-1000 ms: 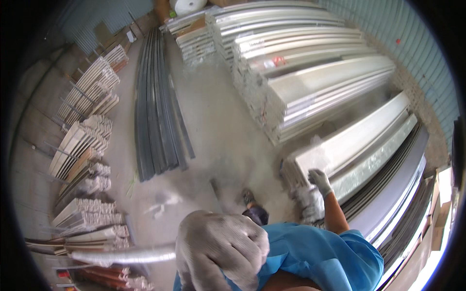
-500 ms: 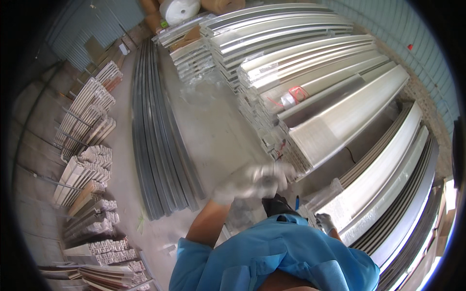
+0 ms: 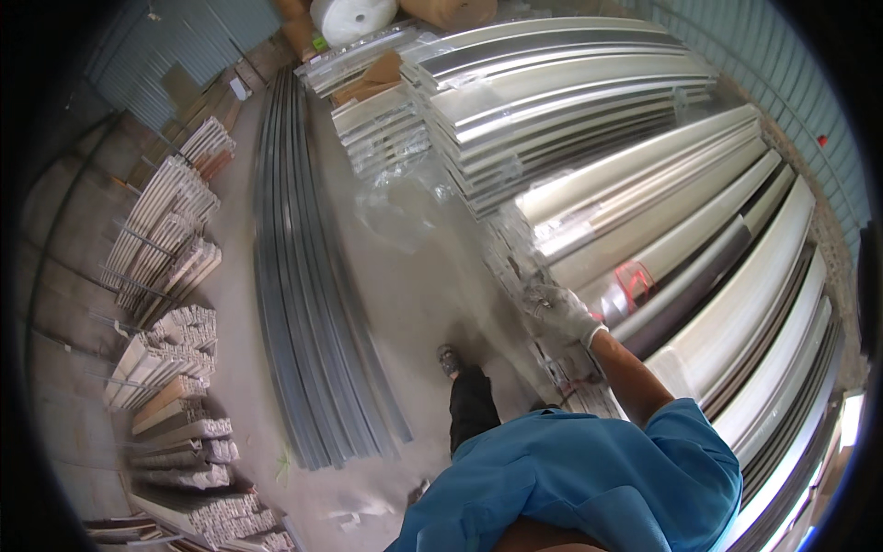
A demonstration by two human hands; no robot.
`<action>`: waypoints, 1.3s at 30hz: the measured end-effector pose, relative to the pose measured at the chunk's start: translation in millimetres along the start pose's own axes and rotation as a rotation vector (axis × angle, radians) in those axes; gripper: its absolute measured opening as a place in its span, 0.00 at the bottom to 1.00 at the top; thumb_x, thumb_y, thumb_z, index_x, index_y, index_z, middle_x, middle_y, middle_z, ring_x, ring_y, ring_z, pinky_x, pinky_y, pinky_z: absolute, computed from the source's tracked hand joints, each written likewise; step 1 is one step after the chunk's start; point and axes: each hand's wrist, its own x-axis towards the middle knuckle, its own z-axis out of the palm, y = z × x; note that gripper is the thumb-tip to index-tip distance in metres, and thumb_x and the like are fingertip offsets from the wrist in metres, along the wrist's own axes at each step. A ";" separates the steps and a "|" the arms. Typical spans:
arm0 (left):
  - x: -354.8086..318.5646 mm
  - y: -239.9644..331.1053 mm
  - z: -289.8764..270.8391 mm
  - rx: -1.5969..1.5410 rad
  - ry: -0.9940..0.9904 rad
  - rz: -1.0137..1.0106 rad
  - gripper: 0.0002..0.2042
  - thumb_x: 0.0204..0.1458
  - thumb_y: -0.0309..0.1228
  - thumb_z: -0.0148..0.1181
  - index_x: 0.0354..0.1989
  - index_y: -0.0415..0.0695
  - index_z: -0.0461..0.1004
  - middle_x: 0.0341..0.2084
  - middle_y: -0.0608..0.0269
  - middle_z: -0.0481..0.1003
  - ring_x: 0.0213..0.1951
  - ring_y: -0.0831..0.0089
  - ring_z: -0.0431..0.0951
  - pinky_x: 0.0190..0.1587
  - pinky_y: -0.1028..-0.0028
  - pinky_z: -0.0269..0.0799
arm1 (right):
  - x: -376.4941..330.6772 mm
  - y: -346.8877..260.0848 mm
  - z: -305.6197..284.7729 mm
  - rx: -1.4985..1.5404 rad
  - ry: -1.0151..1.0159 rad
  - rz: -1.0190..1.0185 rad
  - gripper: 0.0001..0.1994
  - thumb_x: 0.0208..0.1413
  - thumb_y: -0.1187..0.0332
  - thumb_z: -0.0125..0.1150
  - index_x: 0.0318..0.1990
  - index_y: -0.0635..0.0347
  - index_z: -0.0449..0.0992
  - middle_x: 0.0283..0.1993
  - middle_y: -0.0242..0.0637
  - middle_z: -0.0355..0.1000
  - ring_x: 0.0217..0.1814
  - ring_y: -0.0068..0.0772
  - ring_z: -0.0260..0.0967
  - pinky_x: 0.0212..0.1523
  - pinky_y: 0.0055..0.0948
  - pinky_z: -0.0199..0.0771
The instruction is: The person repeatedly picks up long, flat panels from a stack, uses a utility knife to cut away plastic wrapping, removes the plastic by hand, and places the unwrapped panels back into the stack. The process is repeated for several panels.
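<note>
My right hand [image 3: 561, 313], in a white work glove with grey smudges, reaches out over the near ends of the stacked long profiles on my right. Its fingers look loosely extended, somewhat blurred, with nothing visible in them. Whether it touches the stack I cannot tell. Closest to it are the pale wrapped profiles [image 3: 635, 207] and a white roll with red strapping [image 3: 633, 285] lying on them. My left hand is not clearly in view; a small grey shape beside my blue shirt [image 3: 570, 478] is too cut off to identify.
Long dark grey profiles [image 3: 308, 276] lie on the floor to the left. Bundled profiles [image 3: 170, 221] lean on racks along the left side. Crumpled clear plastic film [image 3: 400, 207] lies by the far stack. Large rolls [image 3: 354, 17] stand at the back. My shoe [image 3: 448, 359] is on the floor [image 3: 395, 304].
My view has shifted along the stack. My left hand, blurred in front of me before, has left the clear view. My right hand has swung forward from beside my body, and a leg has stepped forward.
</note>
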 end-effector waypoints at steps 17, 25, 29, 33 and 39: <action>135.3 727.3 119.9 -0.130 -0.445 0.642 0.18 0.60 0.38 0.61 0.55 0.43 0.72 0.42 0.62 0.75 0.39 0.70 0.78 0.39 0.69 0.78 | 341.2 -67.4 47.6 0.098 -0.013 0.152 0.14 0.58 0.70 0.59 0.52 0.57 0.80 0.47 0.35 0.81 0.47 0.28 0.78 0.50 0.28 0.76; 72.3 947.8 307.0 0.037 -0.726 0.630 0.22 0.64 0.41 0.55 0.60 0.40 0.67 0.45 0.54 0.75 0.44 0.63 0.78 0.51 0.58 0.76 | 530.3 -80.6 -1.5 0.477 0.200 0.237 0.13 0.61 0.63 0.60 0.47 0.61 0.79 0.32 0.30 0.76 0.32 0.22 0.74 0.34 0.25 0.75; 107.0 1018.7 346.0 0.034 -0.772 0.519 0.19 0.65 0.42 0.54 0.57 0.42 0.69 0.41 0.56 0.77 0.42 0.62 0.79 0.50 0.58 0.76 | 628.0 -105.0 -39.8 0.708 0.154 0.208 0.14 0.65 0.60 0.60 0.48 0.61 0.79 0.33 0.26 0.73 0.33 0.18 0.70 0.35 0.22 0.74; 134.1 1099.3 394.0 0.015 -0.836 0.523 0.18 0.64 0.43 0.55 0.55 0.45 0.71 0.40 0.57 0.77 0.41 0.61 0.79 0.49 0.59 0.76 | 709.8 -122.3 -68.1 0.855 0.255 0.187 0.15 0.66 0.59 0.58 0.51 0.62 0.77 0.37 0.30 0.74 0.37 0.20 0.71 0.39 0.22 0.74; 164.3 1235.5 501.3 -0.027 -0.851 0.417 0.18 0.60 0.43 0.61 0.52 0.45 0.73 0.42 0.54 0.76 0.42 0.60 0.79 0.50 0.57 0.78 | 810.0 -90.1 -82.7 1.025 0.556 0.228 0.18 0.66 0.59 0.58 0.55 0.63 0.75 0.41 0.33 0.76 0.40 0.24 0.74 0.44 0.27 0.78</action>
